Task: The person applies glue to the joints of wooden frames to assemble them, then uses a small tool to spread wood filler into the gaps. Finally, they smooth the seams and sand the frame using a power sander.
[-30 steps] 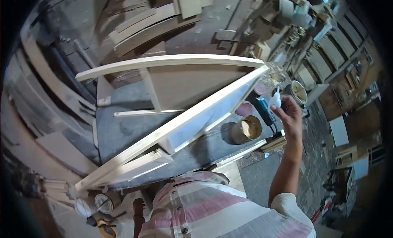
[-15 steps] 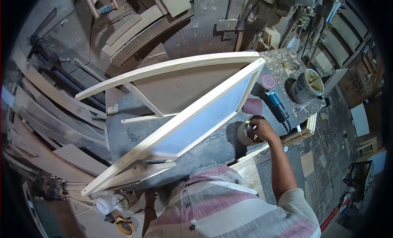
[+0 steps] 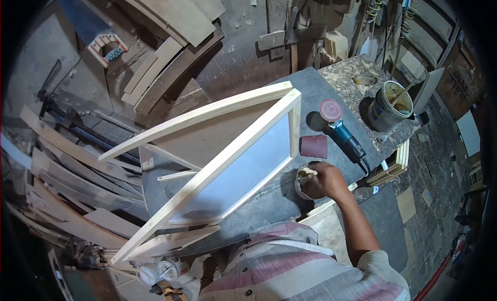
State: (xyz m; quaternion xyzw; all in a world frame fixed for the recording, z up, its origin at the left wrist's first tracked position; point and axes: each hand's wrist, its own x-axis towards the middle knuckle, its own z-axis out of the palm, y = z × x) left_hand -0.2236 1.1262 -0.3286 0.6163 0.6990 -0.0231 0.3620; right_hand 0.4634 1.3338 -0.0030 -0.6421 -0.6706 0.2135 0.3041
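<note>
My right hand (image 3: pixel 329 181) is at the mouth of a small round tub (image 3: pixel 300 191), fingers closed and dipping inside its rim. A pale lump (image 3: pixel 309 171) shows at the fingertips; I cannot tell what it is. To the left, a pale wooden frame (image 3: pixel 222 169) with a bluish-white panel (image 3: pixel 243 166) stands on the dark tabletop (image 3: pixel 248 205). Behind it rises a second, curved wooden frame (image 3: pixel 202 116) with a brown panel. My left hand (image 3: pixel 209 267) hangs low by the table's near edge, in shadow, its fingers indistinct.
Beyond the tub lie a reddish sandpaper piece (image 3: pixel 313 146) and a teal power sander (image 3: pixel 346 138) with a round pad. A bucket (image 3: pixel 389 106) with a stick in it stands at the back right. Curved boards (image 3: pixel 88 179) are stacked at left; lidded containers (image 3: pixel 168 270) sit below.
The view has shifted, and both frames appear lower at their right ends. My right hand stays at the tub, where the pale lump at its fingertips now shows.
</note>
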